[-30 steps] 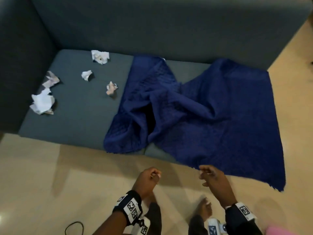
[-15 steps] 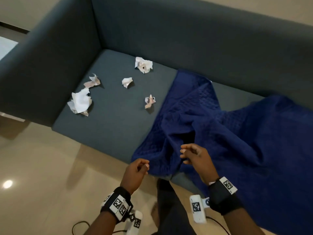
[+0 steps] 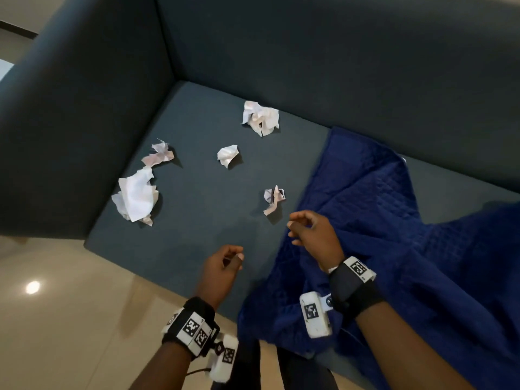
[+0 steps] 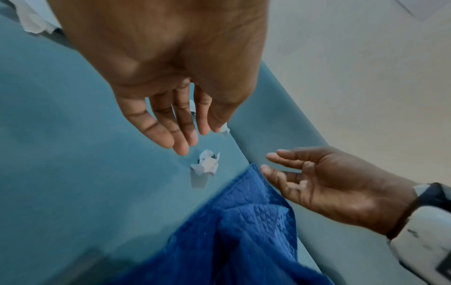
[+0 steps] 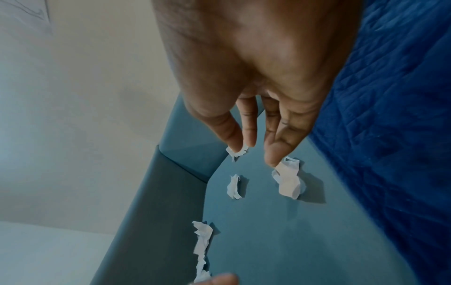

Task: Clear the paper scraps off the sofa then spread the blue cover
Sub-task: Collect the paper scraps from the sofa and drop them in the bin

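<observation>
Scraps (image 3: pixel 273 199) are lying loose on the sofa (image 3: pixel 197 220), so I am reaching my empty, loosely open right hand (image 3: pixel 313 235) to the nearest one, keeping my empty, half-curled left hand (image 3: pixel 222 266) ready, staying off the cover (image 3: pixel 394 249).

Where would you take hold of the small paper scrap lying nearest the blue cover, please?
I'd pinch the small paper scrap across its raised crumpled middle, coming from above and the front edge with the right hand, which hovers open beside it. It lies apart from the blue cover, so fingertips probably clear the cloth.

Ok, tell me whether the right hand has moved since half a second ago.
Yes. The right hand has gone forward and left, from over the bunched blue cover near the seat's front edge to the cover's left edge, beside the nearest paper scrap.
</observation>
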